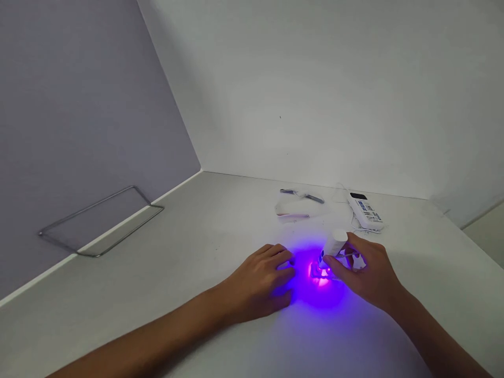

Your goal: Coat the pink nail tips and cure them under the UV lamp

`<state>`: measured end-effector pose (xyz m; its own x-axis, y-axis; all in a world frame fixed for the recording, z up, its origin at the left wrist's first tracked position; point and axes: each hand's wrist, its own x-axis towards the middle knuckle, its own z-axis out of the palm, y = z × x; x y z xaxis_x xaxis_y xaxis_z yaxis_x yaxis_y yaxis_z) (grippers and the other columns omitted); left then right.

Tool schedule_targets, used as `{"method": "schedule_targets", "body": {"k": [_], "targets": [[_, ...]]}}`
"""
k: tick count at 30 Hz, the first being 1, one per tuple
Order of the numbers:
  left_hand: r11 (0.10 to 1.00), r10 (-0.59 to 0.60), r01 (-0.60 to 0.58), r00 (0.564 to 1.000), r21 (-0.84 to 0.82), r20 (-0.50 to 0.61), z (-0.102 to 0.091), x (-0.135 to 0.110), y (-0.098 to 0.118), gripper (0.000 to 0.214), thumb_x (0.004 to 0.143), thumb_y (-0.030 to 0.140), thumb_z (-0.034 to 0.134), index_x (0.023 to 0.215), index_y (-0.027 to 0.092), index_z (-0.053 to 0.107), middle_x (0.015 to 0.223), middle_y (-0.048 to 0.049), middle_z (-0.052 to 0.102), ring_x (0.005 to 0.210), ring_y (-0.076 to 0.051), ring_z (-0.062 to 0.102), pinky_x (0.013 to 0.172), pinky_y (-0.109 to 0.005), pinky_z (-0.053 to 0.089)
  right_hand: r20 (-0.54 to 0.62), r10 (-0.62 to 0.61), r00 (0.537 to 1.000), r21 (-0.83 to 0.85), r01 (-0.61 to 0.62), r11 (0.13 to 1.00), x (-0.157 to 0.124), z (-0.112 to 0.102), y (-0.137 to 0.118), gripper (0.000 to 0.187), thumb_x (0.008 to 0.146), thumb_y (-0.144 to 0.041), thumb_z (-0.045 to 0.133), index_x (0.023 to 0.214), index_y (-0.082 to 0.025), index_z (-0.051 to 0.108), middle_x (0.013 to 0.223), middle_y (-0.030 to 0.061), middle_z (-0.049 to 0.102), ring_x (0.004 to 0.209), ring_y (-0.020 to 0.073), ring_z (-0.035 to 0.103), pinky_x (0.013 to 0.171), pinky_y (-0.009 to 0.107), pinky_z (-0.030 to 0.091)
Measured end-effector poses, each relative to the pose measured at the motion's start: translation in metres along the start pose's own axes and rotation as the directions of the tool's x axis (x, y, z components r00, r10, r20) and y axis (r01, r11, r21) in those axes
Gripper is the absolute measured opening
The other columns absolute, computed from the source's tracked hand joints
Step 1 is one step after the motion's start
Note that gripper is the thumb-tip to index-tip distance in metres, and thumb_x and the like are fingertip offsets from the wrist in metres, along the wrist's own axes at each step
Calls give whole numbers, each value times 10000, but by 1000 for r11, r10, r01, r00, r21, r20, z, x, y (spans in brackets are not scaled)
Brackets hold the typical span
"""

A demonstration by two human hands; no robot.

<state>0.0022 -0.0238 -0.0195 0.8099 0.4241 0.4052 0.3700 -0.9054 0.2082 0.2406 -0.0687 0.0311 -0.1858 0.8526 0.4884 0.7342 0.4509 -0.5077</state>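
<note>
My left hand (260,286), bent fingers parted from the thumb, rests nearer than and left of the printed white box (367,214). My right hand (372,270) grips a smooth white cylindrical lamp (334,244), also box's near left. The lamp's violet-glowing end points down-left; its long axis tilts, top leaning right.

The white cylindrical lamp (334,243) is casting a violet-blue glow (305,291) onto the flat white tabletop (220,220), hot-pink patches (323,282) blazing within it. Between eight and nine o'clock from the lamp, the left hand (262,286) is picking up violet. Toward one o'clock, a white rounded rectangular device (360,210) is showing a black panel (358,196) and blue-and-dark print; at eleven, a slim strip (314,199) is showing dark grey. A grey metal wire frame (86,209) is crossing a mauve-grey panel toward nine.
</note>
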Motion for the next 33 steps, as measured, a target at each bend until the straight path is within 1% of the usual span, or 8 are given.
{"method": "schedule_targets", "body": {"k": [5,11,14,18,24,27,31,33], "targets": [[1000,13,-13,1000,-23,7,-4,0,1,114,901,203,524,822,179,603,953,-84,621,852,-223,559,766,-360,444,-3,1,1000,6,-1,1000,1,-1,0,180,863,-349,621,749,-212,594,555,-26,505,484,107,429,403,200,361],[999,19,-19,1000,-42,9,-4,-1,0,165,931,210,508,795,183,597,986,-90,623,906,-235,569,814,-375,444,24,24,999,29,-24,999,0,-1,0,140,856,-326,632,780,-210,615,572,-23,528,496,110,432,398,198,355],[999,25,-25,1000,-44,2,-4,0,0,187,950,213,478,805,176,590,897,-80,629,867,-231,562,815,-377,435,12,24,1000,24,-25,999,-2,1,1,157,855,-334,634,761,-213,600,562,-26,515,489,109,428,382,194,340],[999,37,-36,998,-20,45,-6,3,1,209,956,212,464,782,185,576,750,-41,604,765,-208,548,782,-358,409,-4,12,1000,11,-12,1000,-3,2,2,166,860,-340,637,762,-211,598,565,-29,499,489,106,427,385,190,340],[1000,31,-31,999,0,45,-6,4,2,234,961,232,437,795,182,595,732,-32,608,714,-195,536,746,-348,382,11,4,1000,1,-4,1000,-2,0,2,180,859,-340,639,749,-206,592,555,-31,498,482,102,434,388,183,358],[1000,28,-27,999,-12,29,-4,2,2,233,961,245,435,832,182,618,734,-36,608,710,-196,536,745,-350,383,8,7,1000,9,-7,1000,-1,-1,2,167,855,-329,644,753,-206,594,555,-34,490,484,101,429,379,178,349],[999,25,-25,1000,-42,8,-3,1,1,194,951,246,458,946,183,642,809,-53,648,739,-202,573,769,-358,400,12,4,1000,15,-4,1000,0,0,1,165,860,-327,640,757,-205,602,560,-30,502,483,102,428,389,185,360],[999,25,-25,1000,-47,2,-3,1,1,187,945,242,467,958,181,643,824,-55,653,735,-200,589,782,-362,415,14,0,1000,17,0,1000,-1,0,1,154,863,-328,638,774,-204,614,566,-28,508,486,103,431,390,187,358]]}}
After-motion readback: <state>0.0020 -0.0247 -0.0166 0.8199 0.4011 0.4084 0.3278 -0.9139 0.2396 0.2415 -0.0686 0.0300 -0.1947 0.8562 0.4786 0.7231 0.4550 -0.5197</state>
